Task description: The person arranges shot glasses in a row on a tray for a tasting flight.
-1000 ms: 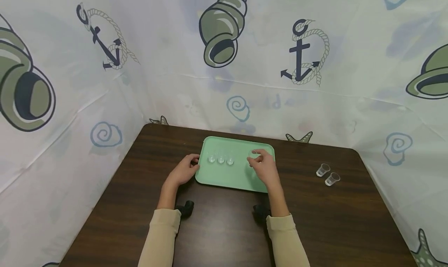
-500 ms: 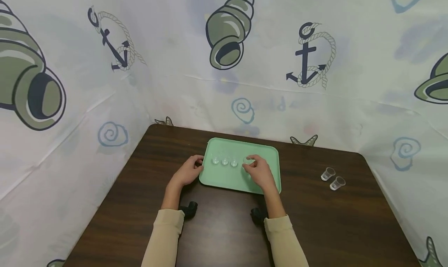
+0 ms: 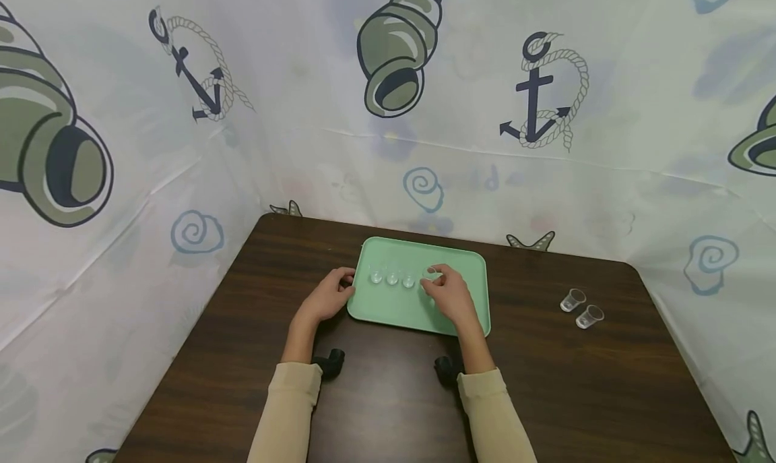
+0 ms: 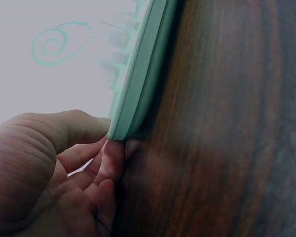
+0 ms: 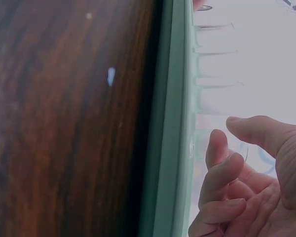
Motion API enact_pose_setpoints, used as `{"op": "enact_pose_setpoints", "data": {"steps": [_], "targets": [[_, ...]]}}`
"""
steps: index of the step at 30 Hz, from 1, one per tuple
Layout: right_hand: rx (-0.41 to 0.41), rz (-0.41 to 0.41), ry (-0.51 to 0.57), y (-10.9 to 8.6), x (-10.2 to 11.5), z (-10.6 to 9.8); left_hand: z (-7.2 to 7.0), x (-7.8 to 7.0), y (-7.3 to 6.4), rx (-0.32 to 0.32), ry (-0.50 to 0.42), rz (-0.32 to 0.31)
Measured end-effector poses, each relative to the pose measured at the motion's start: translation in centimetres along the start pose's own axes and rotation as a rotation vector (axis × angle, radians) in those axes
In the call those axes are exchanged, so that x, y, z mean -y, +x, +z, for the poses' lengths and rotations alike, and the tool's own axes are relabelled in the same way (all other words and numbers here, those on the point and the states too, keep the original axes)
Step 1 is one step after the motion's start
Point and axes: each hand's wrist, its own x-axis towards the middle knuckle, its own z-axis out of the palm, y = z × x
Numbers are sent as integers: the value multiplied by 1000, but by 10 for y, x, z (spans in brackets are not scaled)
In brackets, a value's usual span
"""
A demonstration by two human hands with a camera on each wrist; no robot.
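Note:
A pale green tray [image 3: 418, 318] lies on the dark wood table. Three small clear cups [image 3: 393, 278] stand in a row on it. At the tray's left edge, my left hand [image 3: 327, 294] grips the rim, thumb on the upper side and fingers at the outer edge, as the left wrist view shows. My right hand [image 3: 450, 293] is over the tray, holding another clear cup [image 3: 430, 272] between thumb and fingers, just right of the row. The right wrist view has this cup mostly hidden behind the fingers [image 5: 222, 173].
Two more clear cups [image 3: 572, 300] sit on the table [image 3: 533, 368] to the right of the tray. A patterned cloth [image 3: 461, 126] with shells and anchors hangs behind and along the sides. Black wrist pieces [image 3: 330, 364] show under both cuffs.
My right hand has moved left across the tray with the cup, bringing it close to the row of three. The left hand stays at the tray's edge; the head view has shifted slightly.

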Motion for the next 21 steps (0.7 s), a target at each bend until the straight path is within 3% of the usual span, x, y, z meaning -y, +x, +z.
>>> {"op": "enact_pose_setpoints", "data": {"steps": [14, 21], "targets": [[70, 24, -36, -5, -3, -6, 1, 1, 2, 12, -6, -16], [79, 35, -67, -15, -3, -19, 1, 1, 2, 6, 1, -11]]}}
